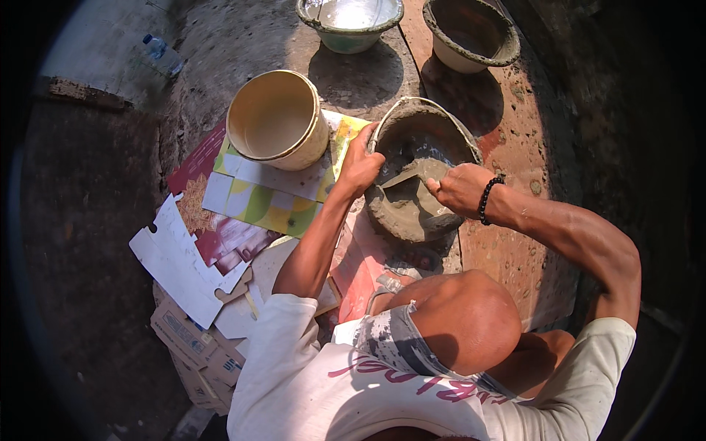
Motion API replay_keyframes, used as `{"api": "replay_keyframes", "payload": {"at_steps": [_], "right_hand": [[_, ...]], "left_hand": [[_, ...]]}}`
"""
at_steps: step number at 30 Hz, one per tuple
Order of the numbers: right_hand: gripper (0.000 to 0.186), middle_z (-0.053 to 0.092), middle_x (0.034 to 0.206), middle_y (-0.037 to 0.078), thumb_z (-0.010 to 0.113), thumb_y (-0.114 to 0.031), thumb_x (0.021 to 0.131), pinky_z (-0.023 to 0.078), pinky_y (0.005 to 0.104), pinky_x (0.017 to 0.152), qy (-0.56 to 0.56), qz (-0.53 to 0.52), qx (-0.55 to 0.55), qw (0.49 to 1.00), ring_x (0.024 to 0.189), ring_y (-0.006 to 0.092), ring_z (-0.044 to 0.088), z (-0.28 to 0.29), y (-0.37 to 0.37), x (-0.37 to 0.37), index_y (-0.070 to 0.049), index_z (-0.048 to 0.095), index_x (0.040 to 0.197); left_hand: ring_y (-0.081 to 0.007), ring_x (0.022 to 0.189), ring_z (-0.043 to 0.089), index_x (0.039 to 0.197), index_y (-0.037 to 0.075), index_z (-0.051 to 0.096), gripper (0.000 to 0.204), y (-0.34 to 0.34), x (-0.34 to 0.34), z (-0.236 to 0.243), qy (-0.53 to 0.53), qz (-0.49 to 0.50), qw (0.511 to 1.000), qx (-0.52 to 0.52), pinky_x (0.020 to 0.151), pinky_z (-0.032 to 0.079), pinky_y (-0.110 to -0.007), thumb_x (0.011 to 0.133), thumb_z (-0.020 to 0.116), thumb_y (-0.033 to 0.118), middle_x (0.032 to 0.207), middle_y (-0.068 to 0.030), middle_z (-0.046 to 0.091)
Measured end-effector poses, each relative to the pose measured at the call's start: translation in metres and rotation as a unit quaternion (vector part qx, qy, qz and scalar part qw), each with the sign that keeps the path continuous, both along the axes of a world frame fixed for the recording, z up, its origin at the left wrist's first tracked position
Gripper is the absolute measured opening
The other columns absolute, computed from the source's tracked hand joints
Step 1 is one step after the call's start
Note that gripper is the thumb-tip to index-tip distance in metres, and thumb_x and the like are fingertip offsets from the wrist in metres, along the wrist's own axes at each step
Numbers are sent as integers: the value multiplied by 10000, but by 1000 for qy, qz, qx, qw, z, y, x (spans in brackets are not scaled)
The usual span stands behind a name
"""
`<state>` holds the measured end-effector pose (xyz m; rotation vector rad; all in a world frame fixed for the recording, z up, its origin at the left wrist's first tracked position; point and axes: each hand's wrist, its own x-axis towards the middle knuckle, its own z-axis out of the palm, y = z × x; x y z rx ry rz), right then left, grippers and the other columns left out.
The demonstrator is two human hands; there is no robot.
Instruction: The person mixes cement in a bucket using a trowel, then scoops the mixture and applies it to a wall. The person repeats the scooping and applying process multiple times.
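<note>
Bucket [403, 131]: twelve o'clock from the person's knee [471, 320], wet grey mix [419, 209] inside.
Left grip [362, 163]: clamped over rim, nine o'clock.
Right grip [463, 189]: closed, seemingly on a trowel [404, 177]; fist hides handle.
Mixing: brace rim firmly, sweep blade low around wall.

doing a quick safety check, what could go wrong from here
The bucket could tip if the left hand slips off its rim. Grey mix might spill if the right hand jerks the trowel. The pale bucket, on cardboard beside the left forearm, might get knocked.
</note>
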<state>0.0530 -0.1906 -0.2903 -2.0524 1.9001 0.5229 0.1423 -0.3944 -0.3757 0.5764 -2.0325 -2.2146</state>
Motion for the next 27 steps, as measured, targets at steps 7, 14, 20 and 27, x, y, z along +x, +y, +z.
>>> {"api": "replay_keyframes", "payload": {"at_steps": [7,14,20,27], "right_hand": [[269,646,724,153,533,-105,859,537,378,571,37,-101,49,993,707,295,681,53,30,3,17,558,1098],[427,627,837,179,517,-114,889,502,318,611,224,-152,-3,963,741,233,633,67,6,-3,7,501,1298],[302,665,825,139,570,-151,849,527,420,456,231,-168,56,957,728,289,676,-18,-6,15,21,578,1097],[163,703,792,175,563,-71,783,573,372,647,41,-208,154,965,818,281,715,-2,-19,-26,-12,700,848]], "left_hand": [[-73,609,500,1350,-15,455,664,8,1,-19,0,70,997,21,548,415,-230,692,458,-108,931,-61,624],[-121,766,577,1376,-58,395,677,46,6,-14,24,119,991,48,646,470,-219,706,443,-136,1057,-124,608],[-311,1138,569,1327,-85,429,642,75,29,-3,7,171,985,-33,1021,387,-343,686,465,-98,1190,-245,588],[-320,1142,568,1307,-63,458,623,78,38,-1,10,195,981,-9,1020,387,-360,685,462,-96,1186,-249,587]]}}
